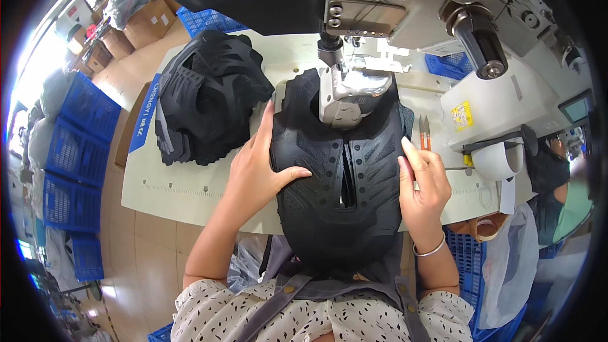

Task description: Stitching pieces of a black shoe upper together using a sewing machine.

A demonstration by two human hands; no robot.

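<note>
A black shoe upper [323,215] with a row of eyelets on each side of its slit lies on the sewing machine table. Its far end is under the machine's presser area [345,98]. My left hand [253,168] rests along the upper's left edge, fingers stretched out and the thumb spread over its surface. On the opposite edge, the bent fingers and thumb of my right hand [424,183] close on the upper's rim; the fingertips are partly hidden at that rim. Left of my left hand sits a pile of similar black uppers [212,98].
The pale table [183,190] has a scale along its near edge. Small orange-handled snips [425,134] lie to the right, near a white cylindrical part [500,161]. The machine head [373,0] hangs over the far side. Blue crates [73,196] stand stacked on the floor at left.
</note>
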